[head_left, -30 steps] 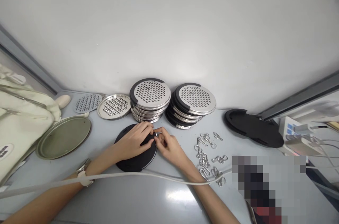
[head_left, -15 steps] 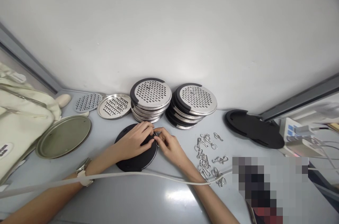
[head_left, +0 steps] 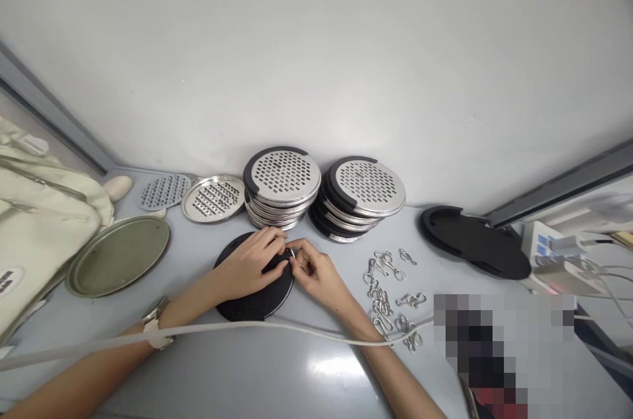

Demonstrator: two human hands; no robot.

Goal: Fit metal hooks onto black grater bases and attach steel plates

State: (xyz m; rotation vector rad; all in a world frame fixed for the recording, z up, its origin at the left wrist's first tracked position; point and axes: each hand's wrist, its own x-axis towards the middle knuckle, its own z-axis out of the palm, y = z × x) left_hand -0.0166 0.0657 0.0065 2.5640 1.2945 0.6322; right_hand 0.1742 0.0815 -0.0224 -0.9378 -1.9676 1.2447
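A round black disc [head_left: 247, 303] lies flat on the grey table in front of me. My left hand [head_left: 252, 264] rests on its far edge, fingers curled down and pressing on it. My right hand [head_left: 311, 270] is at the disc's right rim, fingers pinched on a small metal wire clip [head_left: 293, 255]. The two hands touch at the fingertips. A loose pile of the same metal clips [head_left: 388, 290] lies just right of my right wrist.
Two stacks of perforated steel discs with black rims [head_left: 281, 185] [head_left: 363, 194] stand behind my hands. Loose grater plates [head_left: 212, 198], a steel tray [head_left: 119, 254], a cream bag [head_left: 34, 221], black discs [head_left: 472, 241] and a white cable [head_left: 222, 330] lie around.
My right-hand fingers shift slightly on the clip at the disc's rim. Otherwise nothing has moved.
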